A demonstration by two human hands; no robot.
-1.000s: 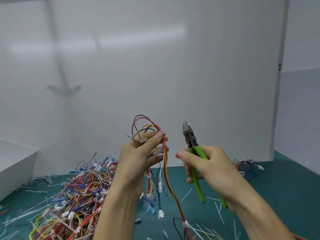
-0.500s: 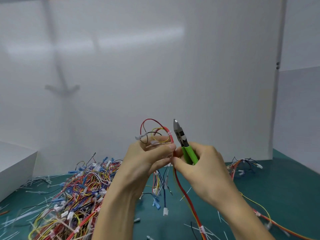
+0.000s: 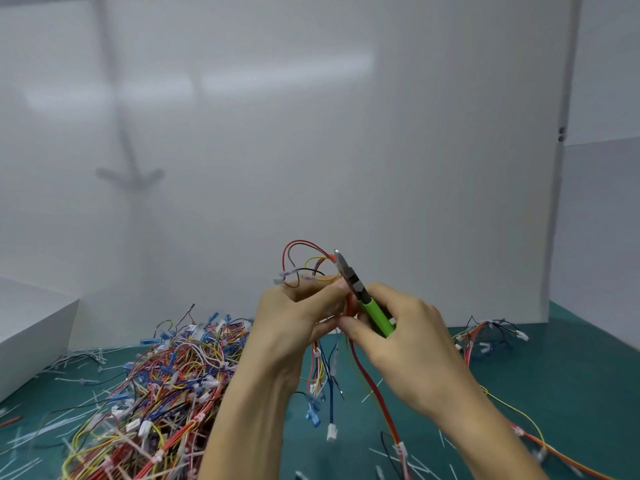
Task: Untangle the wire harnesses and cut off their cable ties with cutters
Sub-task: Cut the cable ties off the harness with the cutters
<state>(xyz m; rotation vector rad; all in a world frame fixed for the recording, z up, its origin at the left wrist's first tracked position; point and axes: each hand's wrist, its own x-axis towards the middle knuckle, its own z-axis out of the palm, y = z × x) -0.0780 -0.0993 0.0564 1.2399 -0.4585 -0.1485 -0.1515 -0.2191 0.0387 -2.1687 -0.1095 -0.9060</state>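
My left hand (image 3: 298,318) holds a wire harness (image 3: 304,263) up above the table; its red, yellow and black wires loop above my fingers, and a clear cable tie (image 3: 286,274) sticks out to the left. More of its wires and white connectors hang down below the hand. My right hand (image 3: 405,337) grips green-handled cutters (image 3: 363,299), whose steel jaws point up and left right against the harness loop beside my left thumb. Whether the jaws are on a tie I cannot tell.
A big tangled heap of coloured harnesses (image 3: 166,386) lies on the green table (image 3: 571,386) at the left. A smaller harness bundle (image 3: 488,336) sits at the back right. Cut tie pieces (image 3: 45,427) litter the table. A white box (image 3: 31,327) stands far left; white walls behind.
My right hand has brought the cutters left and up to the harness, and both hands now meet. The harness has risen slightly and the cutter jaws have reached the wire loop.
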